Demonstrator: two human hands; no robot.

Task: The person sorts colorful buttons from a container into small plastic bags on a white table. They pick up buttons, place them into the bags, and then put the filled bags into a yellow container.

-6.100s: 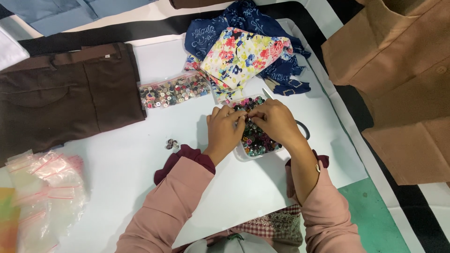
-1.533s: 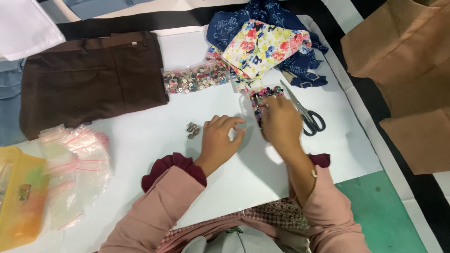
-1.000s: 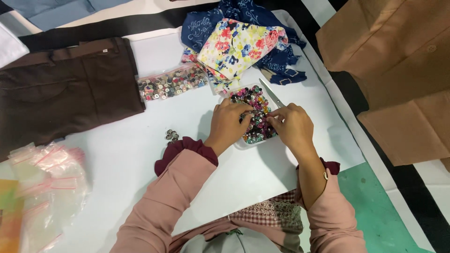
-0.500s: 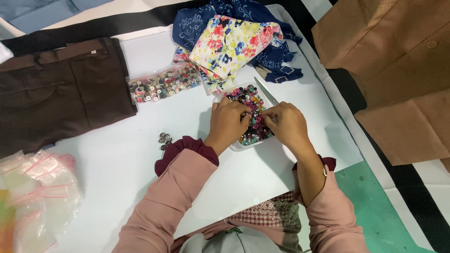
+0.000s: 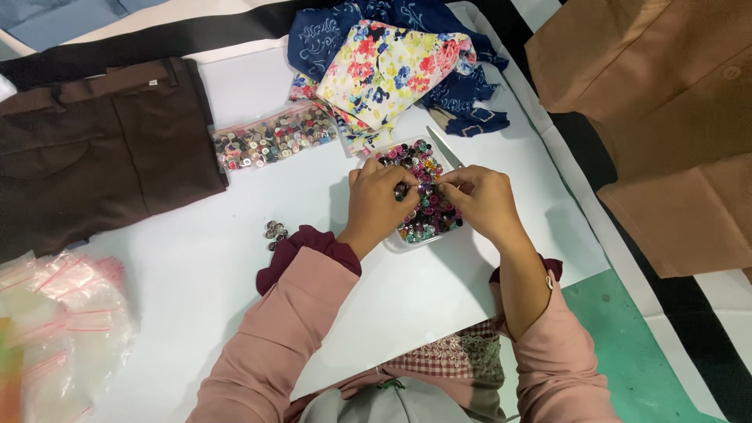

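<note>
A white table (image 5: 196,298) fills most of the view, and everything else is easiest placed from the clear tray of mixed buttons (image 5: 423,196) near its middle. Far to the tray's left lie folded brown trousers (image 5: 86,157), reaching the table's far edge. Off the table to the tray's right is a heap of tan cloth (image 5: 666,117). Just beyond the tray sits a pile of blue and flowered fabric (image 5: 392,63), almost touching it. Down at the near left corner are crumpled clear plastic bags (image 5: 55,321). Between trousers and tray rests a flat bag of buttons (image 5: 270,139).

Both forearms, in pink sleeves, reach forward and meet over the tray. The left hand (image 5: 377,204) is curled, knuckles up, fingertips pinched together over the buttons. The right hand (image 5: 479,200) mirrors it, fingers bent inward towards the left; whether either holds a button I cannot tell. A scissor blade (image 5: 443,146) pokes out just behind the right hand. A small cluster of loose buttons (image 5: 274,233) lies left of the left wrist.

Bare tabletop stretches left of the tray and in front of it, towards the near edge.
</note>
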